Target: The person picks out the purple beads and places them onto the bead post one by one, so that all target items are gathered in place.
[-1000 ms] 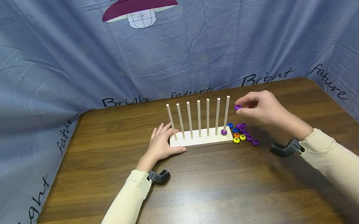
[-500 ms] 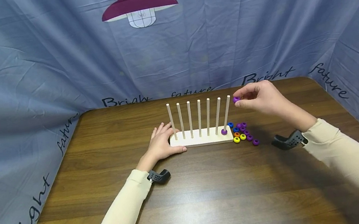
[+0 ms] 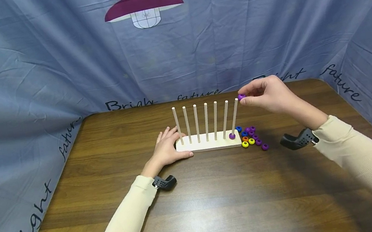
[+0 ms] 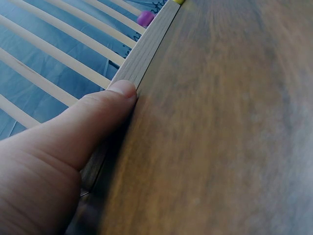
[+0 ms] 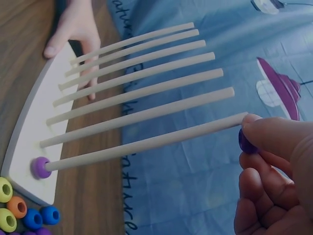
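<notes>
A cream wooden base carries a row of several upright pegs. One purple bead sits at the foot of the rightmost peg. My left hand grips the base's left end, fingers behind it; in the left wrist view the thumb presses the front edge. My right hand pinches another purple bead beside that peg's top. In the right wrist view, this bead is between thumb and fingers, right at the peg's tip.
Loose beads lie on the table against and beyond the base's right end: yellow, orange, blue and several purple. A blue printed curtain hangs behind the wooden table.
My right hand has risen with its purple bead and shifted slightly left, from beside the peg's upper part to its tip. My left hand and the base have stayed in place.
</notes>
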Demonstrator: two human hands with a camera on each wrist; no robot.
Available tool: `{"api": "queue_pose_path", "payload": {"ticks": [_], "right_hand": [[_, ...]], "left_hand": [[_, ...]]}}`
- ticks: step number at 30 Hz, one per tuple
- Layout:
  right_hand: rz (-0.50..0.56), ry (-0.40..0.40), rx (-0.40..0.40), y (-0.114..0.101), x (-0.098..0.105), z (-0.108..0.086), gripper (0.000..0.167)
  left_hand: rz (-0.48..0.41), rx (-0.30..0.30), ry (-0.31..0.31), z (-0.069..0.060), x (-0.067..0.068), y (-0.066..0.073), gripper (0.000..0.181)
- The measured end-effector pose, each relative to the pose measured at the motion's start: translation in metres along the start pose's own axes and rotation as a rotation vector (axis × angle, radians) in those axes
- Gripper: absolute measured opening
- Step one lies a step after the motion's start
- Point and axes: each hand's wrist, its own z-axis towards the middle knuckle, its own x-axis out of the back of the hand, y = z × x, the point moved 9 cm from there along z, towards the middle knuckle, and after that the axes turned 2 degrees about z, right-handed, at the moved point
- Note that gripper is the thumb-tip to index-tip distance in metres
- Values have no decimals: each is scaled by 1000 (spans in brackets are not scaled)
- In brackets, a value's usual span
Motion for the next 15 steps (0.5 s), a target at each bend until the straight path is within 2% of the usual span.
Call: {"api": "queue_pose_path", "payload": {"ticks": [4, 15], "right_hand": [[23, 4, -17, -3, 2, 2, 26], [31, -10, 6, -13, 2, 5, 26]], "left_hand": [[-2, 0, 1, 0, 0, 1, 73], [0, -5, 2, 0, 1, 1, 73]]}}
